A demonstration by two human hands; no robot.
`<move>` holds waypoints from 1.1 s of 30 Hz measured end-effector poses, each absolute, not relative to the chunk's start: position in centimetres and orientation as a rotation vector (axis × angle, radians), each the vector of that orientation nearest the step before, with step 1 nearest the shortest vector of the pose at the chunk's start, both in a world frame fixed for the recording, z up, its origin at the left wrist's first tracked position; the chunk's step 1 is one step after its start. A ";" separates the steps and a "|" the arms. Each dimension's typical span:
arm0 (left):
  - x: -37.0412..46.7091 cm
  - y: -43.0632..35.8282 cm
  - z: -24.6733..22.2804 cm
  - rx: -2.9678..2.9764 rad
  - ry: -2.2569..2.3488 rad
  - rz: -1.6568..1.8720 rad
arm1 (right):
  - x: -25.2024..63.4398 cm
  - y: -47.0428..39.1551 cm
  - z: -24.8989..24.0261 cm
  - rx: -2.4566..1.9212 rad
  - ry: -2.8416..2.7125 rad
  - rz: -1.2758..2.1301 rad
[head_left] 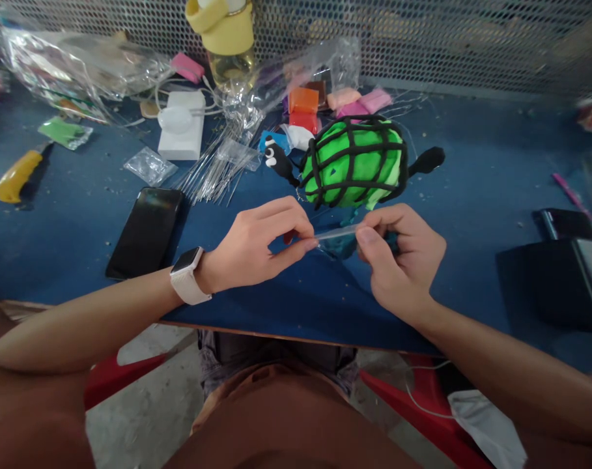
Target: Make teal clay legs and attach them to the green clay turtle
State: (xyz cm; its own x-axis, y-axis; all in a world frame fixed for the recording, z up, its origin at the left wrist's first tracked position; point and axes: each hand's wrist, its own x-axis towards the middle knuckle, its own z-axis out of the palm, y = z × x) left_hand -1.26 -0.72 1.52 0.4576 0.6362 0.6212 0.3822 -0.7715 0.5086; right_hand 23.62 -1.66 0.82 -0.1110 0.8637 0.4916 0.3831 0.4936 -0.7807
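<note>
Between my two hands stretches a thin, clear plastic strip point(337, 232). My left hand point(269, 244) pinches its left end between thumb and fingertips. The other end is gripped by my right hand point(403, 257), thumb on top and fingers curled. Just beyond the hands rests a clay turtle point(357, 163) with a bright green shell, a grid of black strands, a black head with white eyes at left and a black tail at right. Under the strip lies a teal piece point(342, 246), partly hidden by my right hand.
A black phone point(145, 233) lies left of my left hand, with a bundle of wires point(217, 166) behind it. Further left is a yellow-handled cutter point(18, 176). Clay packets point(304, 101) and a yellow-topped bottle point(230, 39) stand at the back. A black box point(549, 280) sits right.
</note>
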 end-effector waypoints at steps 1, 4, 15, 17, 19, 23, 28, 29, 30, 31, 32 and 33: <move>-1.2 -0.7 1.5 2.418 0.863 1.230 | 23.6 -1.6 0.8 -1.068 -1.700 0.596; -1.2 -0.8 1.7 2.420 0.832 1.278 | 23.6 -1.7 0.9 -1.077 -1.711 0.605; -1.8 -0.8 1.6 2.910 0.897 1.301 | 23.3 -1.8 -0.1 -0.928 -1.575 0.964; -2.0 -0.7 1.7 3.077 0.900 1.191 | 23.2 -1.9 -0.5 -0.898 -1.539 1.051; -2.1 -0.7 1.8 3.161 0.890 1.160 | 23.1 -2.0 -0.6 -0.910 -1.567 1.077; -1.6 -1.0 1.6 3.118 0.989 1.000 | 23.1 -2.2 -0.6 -0.890 -1.598 1.079; -0.7 -1.5 0.7 3.035 1.164 0.438 | 23.1 -2.5 -0.6 -0.815 -1.595 1.083; -0.7 -1.6 0.7 3.040 1.169 0.366 | 23.1 -2.6 -0.6 -0.810 -1.601 1.064; -0.6 -1.7 0.8 3.049 1.182 0.313 | 23.0 -2.6 -0.6 -0.810 -1.608 1.040; -0.6 -1.8 0.9 3.062 1.209 0.275 | 23.0 -2.6 -0.6 -0.814 -1.619 1.016; -0.7 -1.9 1.2 3.070 1.262 0.246 | 22.9 -2.6 -0.5 -0.816 -1.629 0.990; -0.8 -2.1 1.5 3.066 1.350 0.219 | 22.9 -2.6 -0.5 -0.820 -1.641 0.968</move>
